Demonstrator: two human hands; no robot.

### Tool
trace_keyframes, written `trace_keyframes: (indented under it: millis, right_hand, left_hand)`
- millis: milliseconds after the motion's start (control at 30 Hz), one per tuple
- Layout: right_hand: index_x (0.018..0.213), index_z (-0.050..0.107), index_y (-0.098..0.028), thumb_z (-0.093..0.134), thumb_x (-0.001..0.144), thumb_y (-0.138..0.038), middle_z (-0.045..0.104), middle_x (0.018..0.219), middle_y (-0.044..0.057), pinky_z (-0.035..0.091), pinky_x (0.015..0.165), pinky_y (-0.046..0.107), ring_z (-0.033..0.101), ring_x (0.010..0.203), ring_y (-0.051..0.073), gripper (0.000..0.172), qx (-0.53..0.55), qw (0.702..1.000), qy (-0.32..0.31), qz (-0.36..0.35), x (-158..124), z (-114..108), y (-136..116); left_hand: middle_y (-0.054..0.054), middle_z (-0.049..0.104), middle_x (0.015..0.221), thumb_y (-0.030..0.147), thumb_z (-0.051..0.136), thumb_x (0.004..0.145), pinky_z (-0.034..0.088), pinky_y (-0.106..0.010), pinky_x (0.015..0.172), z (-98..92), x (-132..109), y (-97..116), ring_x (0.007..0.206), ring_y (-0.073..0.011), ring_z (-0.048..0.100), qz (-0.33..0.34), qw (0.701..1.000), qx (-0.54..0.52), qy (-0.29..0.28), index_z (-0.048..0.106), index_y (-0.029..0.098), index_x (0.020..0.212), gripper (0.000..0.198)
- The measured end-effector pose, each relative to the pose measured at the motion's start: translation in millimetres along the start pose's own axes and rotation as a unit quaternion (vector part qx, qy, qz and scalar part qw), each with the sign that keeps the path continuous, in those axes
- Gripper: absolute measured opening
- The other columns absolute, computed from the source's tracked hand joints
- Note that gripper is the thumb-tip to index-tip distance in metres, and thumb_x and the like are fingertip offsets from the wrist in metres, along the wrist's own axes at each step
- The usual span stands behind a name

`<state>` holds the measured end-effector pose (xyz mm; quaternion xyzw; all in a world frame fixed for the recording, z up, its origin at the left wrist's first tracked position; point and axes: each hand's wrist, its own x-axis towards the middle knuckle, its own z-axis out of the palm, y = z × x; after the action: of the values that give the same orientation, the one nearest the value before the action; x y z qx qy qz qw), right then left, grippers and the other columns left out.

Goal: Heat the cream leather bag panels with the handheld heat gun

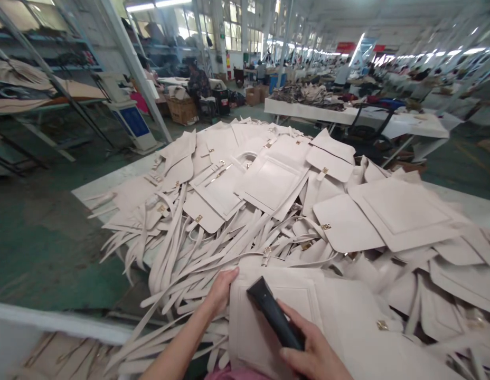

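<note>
A cream leather bag panel lies in front of me on top of a big heap of like pieces. My left hand grips its left edge, fingers curled over the rim. My right hand is closed round a black elongated tool, whose tip rests on the panel's upper left part. Cream straps spill off the heap to the left.
The heap of cream panels with gold clasps covers the table. A green floor lies to the left, metal racks beyond it. Another white table with material stands behind. People work in the far background.
</note>
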<state>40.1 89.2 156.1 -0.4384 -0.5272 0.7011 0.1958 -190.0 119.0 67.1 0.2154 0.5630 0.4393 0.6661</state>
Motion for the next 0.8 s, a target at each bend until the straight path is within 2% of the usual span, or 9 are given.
trace_keyframes:
  millis: [33, 100, 167, 267, 400, 600, 700, 800]
  right_hand:
    - [0.129, 0.043, -0.019, 0.056, 0.06, -0.02, 0.057, 0.116, 0.004, 0.045, 0.06, 0.027, 0.058, 0.075, 0.021, 0.07, -0.009, 1.0, -0.01, -0.011, 8, 6, -1]
    - [0.128, 0.045, -0.019, 0.054, 0.058, -0.014, 0.056, 0.119, 0.002, 0.044, 0.075, 0.03, 0.055, 0.094, 0.025, 0.07, -0.034, 0.999, -0.009, -0.031, 21, 17, -3]
    - [0.128, 0.044, -0.019, 0.052, 0.057, -0.01, 0.058, 0.116, 0.002, 0.043, 0.08, 0.031, 0.053, 0.098, 0.025, 0.072, -0.062, 0.997, 0.01, -0.038, 27, 23, -4]
    - [0.129, 0.043, -0.019, 0.051, 0.057, -0.008, 0.06, 0.113, 0.002, 0.045, 0.076, 0.029, 0.057, 0.089, 0.024, 0.074, -0.098, 0.995, 0.011, -0.024, 22, 23, -2]
    - [0.128, 0.044, -0.02, 0.05, 0.057, -0.007, 0.066, 0.1, 0.001, 0.047, 0.06, 0.025, 0.06, 0.067, 0.019, 0.073, -0.112, 0.993, -0.017, 0.009, 13, 20, 1]
    - [0.128, 0.044, -0.02, 0.052, 0.06, -0.01, 0.065, 0.098, 0.001, 0.046, 0.061, 0.026, 0.058, 0.069, 0.019, 0.068, -0.089, 0.991, 0.091, -0.043, 31, 31, -8]
    - [0.129, 0.042, -0.021, 0.054, 0.066, -0.015, 0.063, 0.102, 0.004, 0.047, 0.057, 0.026, 0.058, 0.066, 0.018, 0.064, -0.046, 0.984, 0.166, -0.045, 21, 13, -7]
    - [0.133, 0.033, -0.021, 0.056, 0.072, -0.024, 0.063, 0.078, 0.001, 0.042, 0.043, 0.023, 0.051, 0.047, 0.014, 0.065, 0.011, 0.973, 0.232, -0.005, -10, -18, 1]
  left_hand:
    - [-0.008, 0.066, 0.072, 0.039, 0.058, 0.071, 0.045, -0.029, 0.068, 1.9, 2, -2, 0.067, -0.02, 0.06, -0.017, 0.999, -0.037, -0.009, 0.062, 0.009, 0.078, 0.03]
    - [-0.01, 0.066, 0.072, 0.035, 0.056, 0.074, 0.047, -0.031, 0.07, 3.5, 7, -4, 0.068, -0.0215, 0.062, -0.06, 0.993, -0.1, -0.024, 0.062, 0.008, 0.08, 0.028]
    - [-0.011, 0.067, 0.069, 0.031, 0.053, 0.076, 0.048, -0.033, 0.07, 2.7, 11, -4, 0.065, -0.0221, 0.062, -0.102, 0.984, -0.14, -0.029, 0.061, 0.008, 0.078, 0.025]
    - [-0.011, 0.067, 0.069, 0.027, 0.051, 0.078, 0.048, -0.035, 0.073, 0.6, 15, -1, 0.066, -0.0229, 0.064, -0.148, 0.971, -0.181, -0.045, 0.061, 0.007, 0.082, 0.023]
    - [-0.012, 0.068, 0.071, 0.026, 0.047, 0.081, 0.048, -0.037, 0.076, 1.8, 16, 4, 0.071, -0.025, 0.065, -0.188, 0.953, -0.225, -0.073, 0.06, 0.005, 0.092, 0.027]
    - [-0.013, 0.068, 0.073, 0.029, 0.047, 0.081, 0.049, -0.037, 0.077, 7.5, 14, 4, 0.073, -0.0261, 0.065, -0.209, 0.94, -0.25, -0.098, 0.059, 0.003, 0.095, 0.032]
    - [-0.015, 0.068, 0.078, 0.029, 0.046, 0.082, 0.047, -0.039, 0.079, 2.4, 13, 9, 0.081, -0.0282, 0.064, -0.216, 0.939, -0.242, -0.11, 0.059, 0.002, 0.097, 0.033]
    - [-0.014, 0.068, 0.079, 0.026, 0.049, 0.081, 0.048, -0.038, 0.079, -5.2, 13, 14, 0.082, -0.028, 0.064, -0.202, 0.953, -0.212, -0.086, 0.06, 0.003, 0.095, 0.029]
